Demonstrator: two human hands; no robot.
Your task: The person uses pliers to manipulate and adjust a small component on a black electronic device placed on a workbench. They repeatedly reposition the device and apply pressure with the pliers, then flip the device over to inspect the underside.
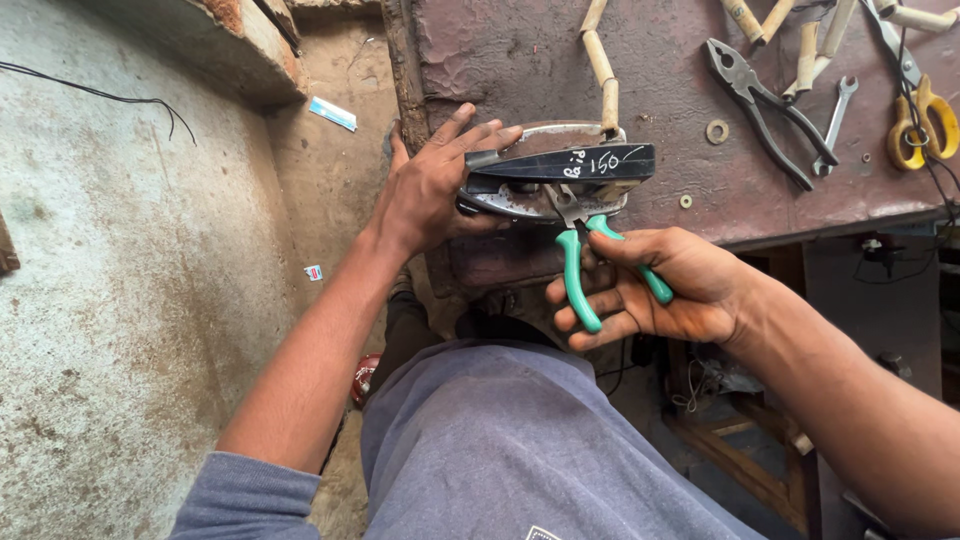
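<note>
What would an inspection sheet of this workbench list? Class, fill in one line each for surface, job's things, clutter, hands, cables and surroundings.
Surface: worn dark-red bench top, scuffed.
Job's things: clothes iron on its side at the bench edge; green-handled pliers gripping its underside.
Clutter: black pliers, spanner, yellow-handled scissors, washer, wooden handles.
Hands: left hand steadies the iron; right hand squeezes the pliers.
Cables: black wire on the wall.
Surroundings: rough concrete wall, dirt floor.

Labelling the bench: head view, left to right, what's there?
Left hand → iron → green pliers → right hand → washer → black pliers → spanner → yellow scissors.
</note>
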